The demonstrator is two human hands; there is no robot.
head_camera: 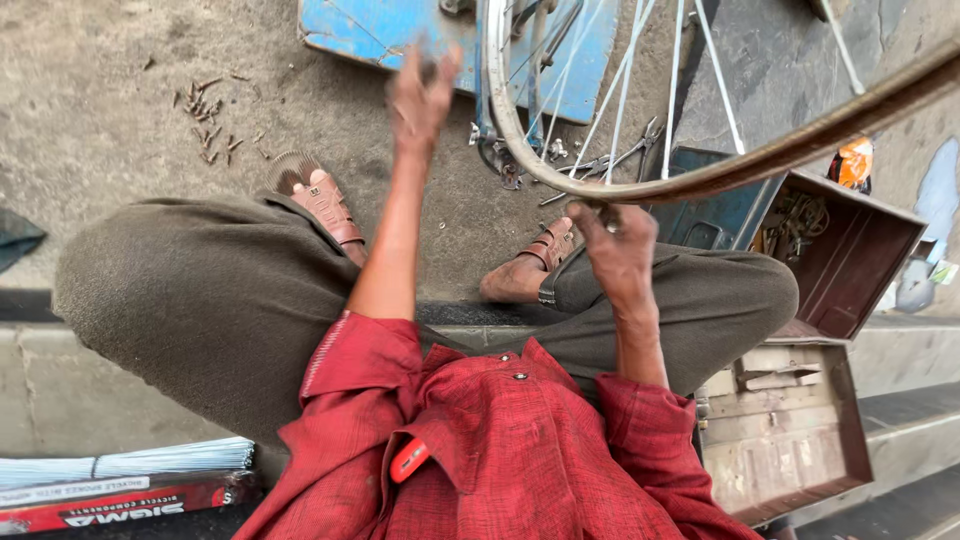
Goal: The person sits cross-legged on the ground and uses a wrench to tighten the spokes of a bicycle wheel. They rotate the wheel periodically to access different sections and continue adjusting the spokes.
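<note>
A red shirt (500, 450) is seen nearest, with a red object (408, 459) tucked in its pocket. At the lower left, bundles of spokes (150, 462) are laid on a step, above a red-and-black packet (110, 505). At the lower right, a rusty toolbox (790, 430) is set open on the ledge, its lid (850, 260) raised behind it, with small parts held inside.

Grey-brown trousers (200, 290) are spread over both knees, and brown sandals (330, 205) are planted on the concrete floor (100, 90).

The right hand (620, 245) is closed around the lower edge of the rim (720, 170), gripping it from below, just above the right knee. The rim is held tilted, curving from upper centre across to the upper right, with thin spokes running up from it.

The left hand (422, 95) is raised farther out, blurred, near the rim's left edge; whether it is open or closed cannot be told, nor whether anything is touched.

Beyond, pliers (620, 160) and small bits are scattered on the floor beneath the rim, a pile of nails (205, 115) lies at the upper left, and a blue board (400, 30) is laid at the far edge.
</note>
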